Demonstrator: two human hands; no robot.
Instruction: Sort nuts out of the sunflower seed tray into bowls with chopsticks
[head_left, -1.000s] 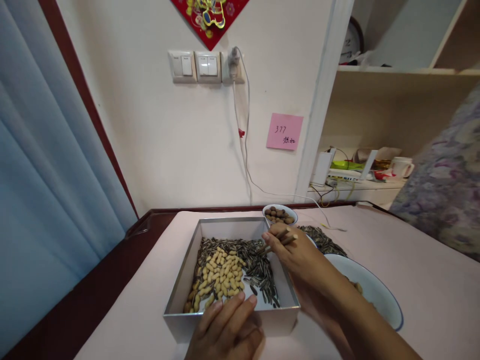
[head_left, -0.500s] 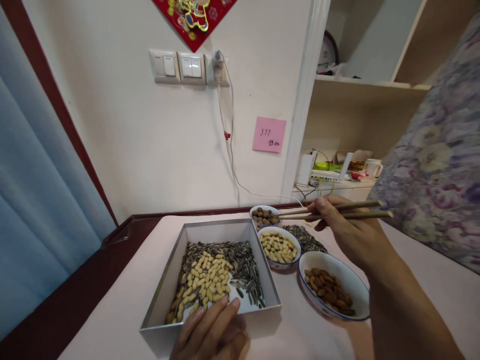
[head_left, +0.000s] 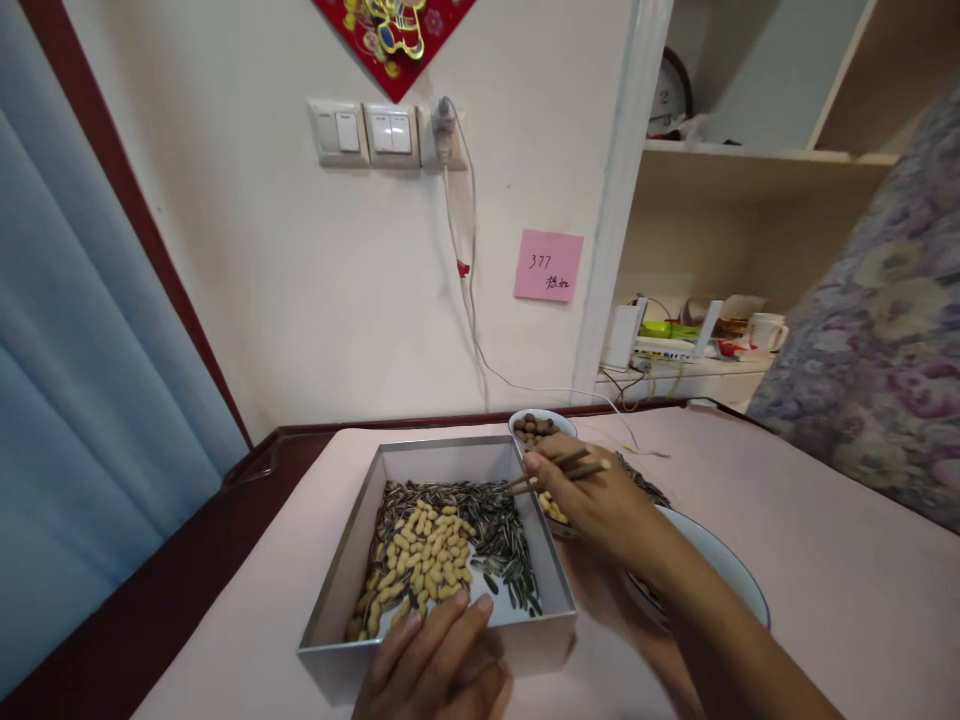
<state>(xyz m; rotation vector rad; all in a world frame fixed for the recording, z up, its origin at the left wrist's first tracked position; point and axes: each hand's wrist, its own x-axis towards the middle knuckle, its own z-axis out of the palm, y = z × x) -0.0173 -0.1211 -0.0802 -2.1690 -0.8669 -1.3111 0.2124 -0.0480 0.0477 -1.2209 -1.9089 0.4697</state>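
My right hand (head_left: 592,500) is closed around a pair of wooden chopsticks (head_left: 562,472), whose tips reach over the right wall of a grey box (head_left: 437,461) to the striped sunflower seeds (head_left: 517,555). I cannot make out anything between the tips. Peanuts in the shell (head_left: 431,550) lie in the middle of the box. At the box's front rim, my left hand (head_left: 435,660) rests with its fingers stretched out. My right hand and arm partly hide a bowl of peanuts (head_left: 553,508) and a larger white bowl (head_left: 724,560). Behind them stands a bowl of round brown nuts (head_left: 532,428).
More sunflower seeds (head_left: 643,482) lie on the pink-covered table (head_left: 825,520), right of the peanut bowl. A white cable (head_left: 540,388) runs down the wall onto the table. A blue curtain (head_left: 90,400) hangs at the left, with a flowered cloth (head_left: 885,350) at the right.
My right hand has moved left and down, bringing the chopstick tips from the round nuts' bowl to the box. The view has shifted slightly. My left hand stays at the front rim.
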